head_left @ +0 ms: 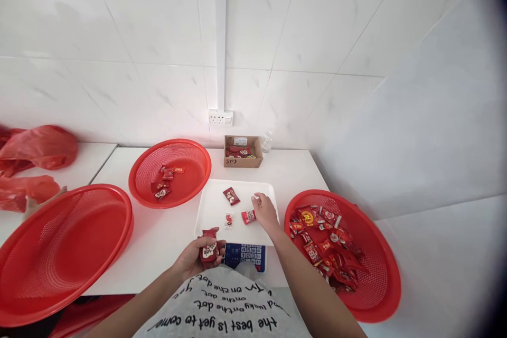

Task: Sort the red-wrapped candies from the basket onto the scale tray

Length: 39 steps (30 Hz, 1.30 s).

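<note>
My left hand (198,254) is closed around red snack packets (209,253) with pale lettering, just in front of the white tray (206,198). Over the tray's right side is my right hand (266,213), fingers curled in; whether something small sits between the fingertips is hard to make out. A red packet (248,217) lies right beside that hand, partly behind it. Further left on the tray are a dark red packet (231,196) and a small clear-and-red wrapped piece (228,219). Below the tray's near edge shows a blue keypad panel (243,256) with white keys.
A red basket (386,280) full of red packets stands at right. Another basket (137,177) at back left holds several packets; a bare-bottomed one (71,253) is near left. Behind the tray sit a cardboard box (243,162) of packets and a clear plastic item (266,141). Red bags (43,148) lie far left.
</note>
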Each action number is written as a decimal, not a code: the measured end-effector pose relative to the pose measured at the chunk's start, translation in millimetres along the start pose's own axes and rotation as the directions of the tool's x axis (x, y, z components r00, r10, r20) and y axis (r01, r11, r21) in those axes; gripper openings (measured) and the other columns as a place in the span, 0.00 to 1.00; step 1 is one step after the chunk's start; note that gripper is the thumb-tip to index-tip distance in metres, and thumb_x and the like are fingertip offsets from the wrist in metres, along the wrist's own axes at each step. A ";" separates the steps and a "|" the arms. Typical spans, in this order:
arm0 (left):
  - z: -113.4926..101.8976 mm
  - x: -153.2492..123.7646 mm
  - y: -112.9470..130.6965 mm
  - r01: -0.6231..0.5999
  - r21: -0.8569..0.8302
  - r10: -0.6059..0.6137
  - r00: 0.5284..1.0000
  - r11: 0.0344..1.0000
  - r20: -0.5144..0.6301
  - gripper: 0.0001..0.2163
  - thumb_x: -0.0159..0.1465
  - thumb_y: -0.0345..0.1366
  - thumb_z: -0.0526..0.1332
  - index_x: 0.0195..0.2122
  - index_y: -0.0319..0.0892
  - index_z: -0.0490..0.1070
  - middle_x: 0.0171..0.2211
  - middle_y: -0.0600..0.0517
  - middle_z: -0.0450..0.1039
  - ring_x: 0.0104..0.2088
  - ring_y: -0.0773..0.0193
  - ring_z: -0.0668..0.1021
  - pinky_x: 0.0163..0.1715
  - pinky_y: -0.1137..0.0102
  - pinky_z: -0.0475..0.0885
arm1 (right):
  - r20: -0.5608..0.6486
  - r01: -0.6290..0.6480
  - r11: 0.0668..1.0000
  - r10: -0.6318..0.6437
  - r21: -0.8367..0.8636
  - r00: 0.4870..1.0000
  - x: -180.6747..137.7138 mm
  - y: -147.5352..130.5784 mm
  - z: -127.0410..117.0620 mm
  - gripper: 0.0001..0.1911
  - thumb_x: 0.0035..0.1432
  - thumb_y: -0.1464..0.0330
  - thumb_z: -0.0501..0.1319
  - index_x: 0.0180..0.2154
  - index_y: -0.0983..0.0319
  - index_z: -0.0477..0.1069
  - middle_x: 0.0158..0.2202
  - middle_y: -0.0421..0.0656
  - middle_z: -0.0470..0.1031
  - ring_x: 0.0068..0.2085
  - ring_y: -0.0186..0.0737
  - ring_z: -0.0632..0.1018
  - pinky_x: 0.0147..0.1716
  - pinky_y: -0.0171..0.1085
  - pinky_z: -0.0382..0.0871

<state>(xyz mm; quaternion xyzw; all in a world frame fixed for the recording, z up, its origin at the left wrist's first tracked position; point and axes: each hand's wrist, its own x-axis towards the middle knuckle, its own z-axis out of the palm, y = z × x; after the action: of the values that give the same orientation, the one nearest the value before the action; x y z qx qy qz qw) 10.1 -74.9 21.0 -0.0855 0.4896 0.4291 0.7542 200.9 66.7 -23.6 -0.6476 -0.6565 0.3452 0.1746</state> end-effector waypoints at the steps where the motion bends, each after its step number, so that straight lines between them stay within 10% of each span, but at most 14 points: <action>1: 0.1 0.0 0.6 0.001 0.004 -0.001 1.000 1.000 -0.001 0.29 0.54 0.24 0.59 0.56 0.44 0.56 0.30 0.46 0.75 0.26 0.60 0.79 0.22 0.71 0.72 | -0.024 0.043 0.998 -0.044 -0.046 0.999 -3.0 -0.2 1.3 0.21 0.59 0.61 0.49 0.50 0.63 0.65 0.49 0.51 0.69 0.51 0.47 0.69 0.48 0.41 0.60; 11: -3.8 5.8 4.4 0.015 0.050 -0.017 0.999 0.999 0.044 0.29 0.53 0.23 0.60 0.56 0.43 0.56 0.32 0.46 0.76 0.27 0.60 0.79 0.23 0.71 0.74 | 0.304 0.440 0.821 -0.342 -0.364 0.889 -52.5 -9.9 50.1 0.29 0.62 0.58 0.48 0.63 0.53 0.47 0.67 0.46 0.37 0.65 0.55 0.38 0.58 0.59 0.35; 29: -5.0 3.6 4.7 -0.019 0.125 0.016 1.000 0.992 0.026 0.28 0.56 0.22 0.56 0.58 0.39 0.54 0.31 0.46 0.75 0.26 0.61 0.79 0.24 0.71 0.75 | 0.318 0.570 0.759 -0.481 -0.316 0.817 -14.3 -10.6 35.3 0.27 0.60 0.57 0.50 0.60 0.54 0.54 0.66 0.41 0.43 0.65 0.52 0.43 0.59 0.57 0.35; 34: 1.1 3.4 2.9 -0.024 0.168 0.018 0.999 0.986 0.036 0.26 0.56 0.22 0.55 0.57 0.39 0.56 0.30 0.46 0.74 0.27 0.59 0.80 0.23 0.71 0.75 | -0.134 0.328 0.914 -0.366 -0.237 0.921 -25.5 45.8 -18.5 0.27 0.61 0.59 0.49 0.59 0.61 0.57 0.64 0.48 0.50 0.64 0.48 0.49 0.60 0.48 0.44; 39: 4.3 7.3 -0.1 -0.007 0.195 0.002 1.000 0.981 0.027 0.26 0.56 0.22 0.56 0.56 0.40 0.58 0.30 0.46 0.74 0.27 0.59 0.80 0.23 0.69 0.76 | -0.420 -0.399 0.904 0.305 -0.155 0.855 -59.5 155.0 -86.5 0.28 0.60 0.58 0.48 0.58 0.63 0.57 0.62 0.52 0.53 0.63 0.50 0.53 0.58 0.48 0.50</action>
<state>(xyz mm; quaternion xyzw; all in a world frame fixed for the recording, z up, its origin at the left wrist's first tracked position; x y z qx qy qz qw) 14.1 -68.4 17.2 -0.0042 0.5193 0.3819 0.7645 378.5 16.6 -55.3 -0.8285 -0.5148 0.1565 0.1555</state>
